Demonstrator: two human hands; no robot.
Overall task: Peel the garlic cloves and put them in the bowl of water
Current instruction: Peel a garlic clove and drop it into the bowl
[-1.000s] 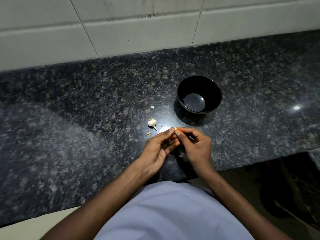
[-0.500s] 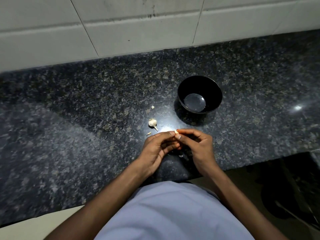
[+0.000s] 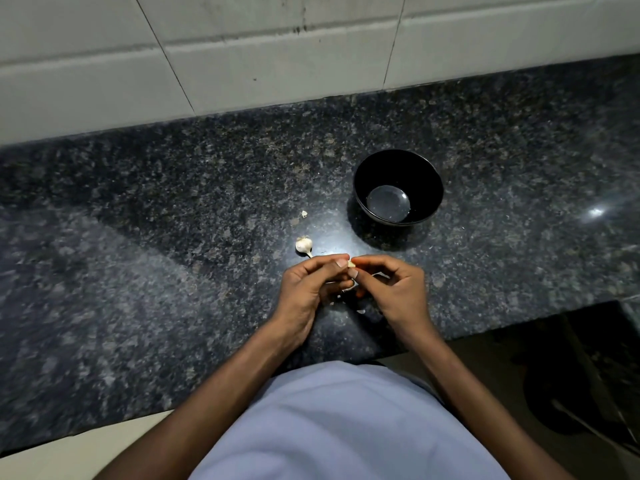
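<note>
Dark speckled granite counter (image 3: 138, 289) fills the middle of the frame, backed by pale wall tiles (image 3: 242, 57) across the top. One garlic clove (image 3: 351, 264) shows as a small pale sliver at frame centre, pinched between the fingertips of both hands just above the counter; so little of it is exposed that its long axis and which way it points cannot be told. Two hands work it: the left hand (image 3: 308, 285) curls its fingers and thumb onto the clove from the left, and the right hand (image 3: 394, 289) pinches it from the right with thumb and forefinger, the other fingers curled beneath. One small garlic bulb (image 3: 304, 244) lies on the counter just up and left of the left hand, its stem end pointing toward lower right, its long axis running diagonally. One tiny pale scrap (image 3: 304, 213) lies farther up from it, apart from both bulb and bowl. One black bowl (image 3: 429, 181) stands upright to the upper right of the hands, near but not touching them, with a shallow pool of water (image 3: 388, 203) at its bottom. A light blue shirt (image 3: 346, 427) fills the lower centre.
</note>
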